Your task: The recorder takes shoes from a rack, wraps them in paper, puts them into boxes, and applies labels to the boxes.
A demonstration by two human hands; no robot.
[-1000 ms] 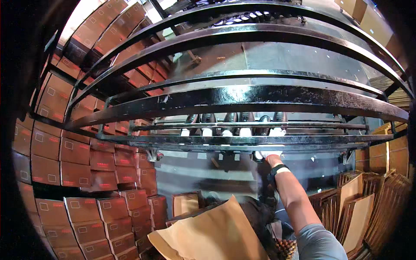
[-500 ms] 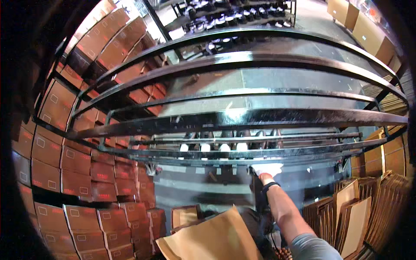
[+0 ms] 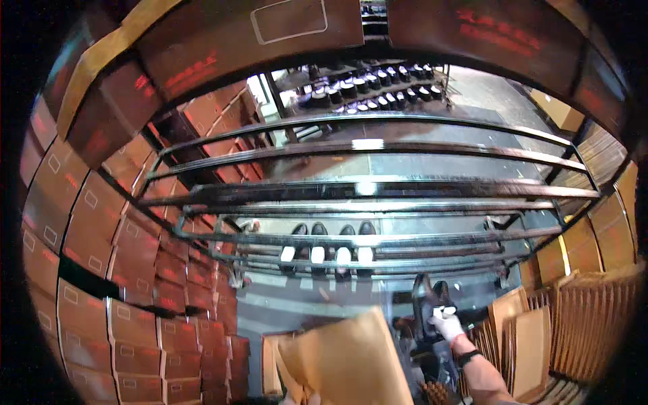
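In my white-gloved right hand point(image 3: 447, 325) is a pair of black shoes point(image 3: 424, 304), gripped near their openings and hanging in front of the metal rack. At the lower edge, only the fingertips of my left hand point(image 3: 307, 399) show, closed on a brown cardboard box point(image 3: 351, 351) with a raised flap. Several black shoes point(image 3: 344, 260) with white inside stand in a row on a low shelf of the black rack point(image 3: 368, 187), beyond the box and to the left of my right hand.
Stacked brown boxes point(image 3: 128, 263) with red print rise on the left. More boxes point(image 3: 270, 40) cross the top of the view. Folded cardboard point(image 3: 533, 344) stands upright at the right. Beyond the rack, another shelf point(image 3: 378, 84) carries many shoes.
My right hand has come back from the rack's low shelf, now holding the black shoes. My left fingertips have come into view on the box. The view has shifted, bringing boxes in at the top.
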